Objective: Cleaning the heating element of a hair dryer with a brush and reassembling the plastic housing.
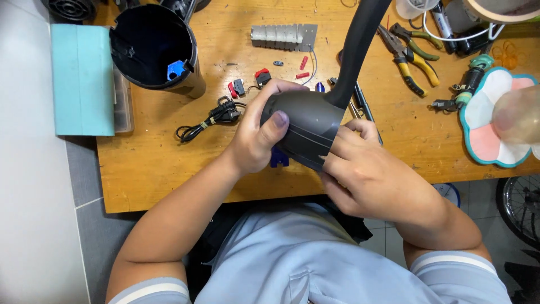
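One dark grey housing [306,132], rounded and running up into a black curved neck [357,50], is held just above the near edge of the wooden bench [169,174]. The left hand [261,138] is wrapped around its left side, fingers over the top and thumb pressed flat on the front. The right hand [365,169] is closed on the lower right edge of the housing, fingertips curled along its rim. A small blue part [278,159] shows beneath, between the two hands.

At 10 o'clock from the hands, one coiled black cord [211,121] lies on the bench, with two small red-and-black switches [247,83] just beyond it. Further at 10 o'clock stands one open black cylinder [152,48], beside one teal box [81,70]. At 12 o'clock lies one grey ribbed block [284,36]. At 2 o'clock lie two pairs of pliers [408,56], and at 3 o'clock one flower-shaped mat [489,135].
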